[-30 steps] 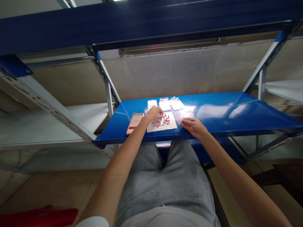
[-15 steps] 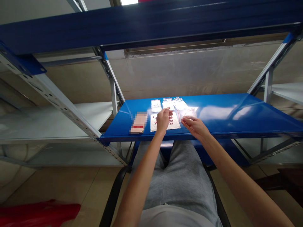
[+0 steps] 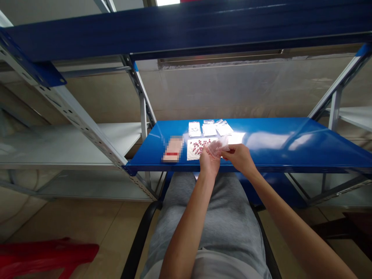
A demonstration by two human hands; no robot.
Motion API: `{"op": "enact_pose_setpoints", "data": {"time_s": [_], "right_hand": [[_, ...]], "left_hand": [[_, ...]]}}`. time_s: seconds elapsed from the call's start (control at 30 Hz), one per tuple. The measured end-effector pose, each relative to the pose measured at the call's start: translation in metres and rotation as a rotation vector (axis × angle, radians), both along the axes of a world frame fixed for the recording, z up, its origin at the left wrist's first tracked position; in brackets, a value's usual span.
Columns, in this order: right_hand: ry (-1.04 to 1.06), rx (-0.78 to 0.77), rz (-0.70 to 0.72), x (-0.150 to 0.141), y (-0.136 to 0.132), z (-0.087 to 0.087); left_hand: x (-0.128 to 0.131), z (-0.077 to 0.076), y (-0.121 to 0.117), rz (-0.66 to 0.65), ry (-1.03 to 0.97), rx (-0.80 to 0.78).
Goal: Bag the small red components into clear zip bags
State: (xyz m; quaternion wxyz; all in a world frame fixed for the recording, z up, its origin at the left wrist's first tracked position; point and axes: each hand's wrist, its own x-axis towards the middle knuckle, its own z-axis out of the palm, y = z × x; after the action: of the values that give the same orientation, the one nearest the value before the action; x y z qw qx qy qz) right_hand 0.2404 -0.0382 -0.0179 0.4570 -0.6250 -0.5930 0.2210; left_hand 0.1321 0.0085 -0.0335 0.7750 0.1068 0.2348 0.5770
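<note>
A clear plastic zip bag [image 3: 218,145] is held up between my two hands over the front part of the blue shelf. My left hand [image 3: 209,162] grips the bag's left side, its fingers partly hidden by the plastic. At the bag's right edge, my right hand [image 3: 240,155] pinches it between thumb and fingers. Just left of the bag lies a white cloth or sheet [image 3: 190,155] with many small dark red pieces [image 3: 198,146] scattered over it. Whether anything is inside the held bag I cannot tell.
Behind the cloth, several clear bags [image 3: 194,129] lie in a row on the blue shelf [image 3: 276,155]. A blurred-out tan, flat object [image 3: 173,149] with a red band is on the left. Above runs a blue crossbeam [image 3: 186,29], with metal uprights [image 3: 78,112] at the side.
My left hand has moved right, from over the red pieces to the bag, and now grips it. My right hand still holds the bag, which is now turned and nearer the cloth.
</note>
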Motion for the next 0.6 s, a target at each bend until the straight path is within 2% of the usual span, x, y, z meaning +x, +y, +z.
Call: {"op": "enact_pose_setpoints", "data": {"time_s": [0.17, 0.4, 0.6], "right_hand": [[0.048, 0.006, 0.081, 0.0002, 0.0011, 0.0003], [0.124, 0.073, 0.101, 0.0015, 0.0043, -0.007], [-0.056, 0.118, 0.011, -0.0035, -0.0003, 0.0011]], "left_hand": [[-0.0029, -0.0042, 0.0048, 0.001, -0.031, -0.012], [-0.003, -0.0099, 0.0057, -0.044, 0.036, 0.056], [-0.0056, -0.0095, 0.0005, -0.05, 0.072, 0.029]]}}
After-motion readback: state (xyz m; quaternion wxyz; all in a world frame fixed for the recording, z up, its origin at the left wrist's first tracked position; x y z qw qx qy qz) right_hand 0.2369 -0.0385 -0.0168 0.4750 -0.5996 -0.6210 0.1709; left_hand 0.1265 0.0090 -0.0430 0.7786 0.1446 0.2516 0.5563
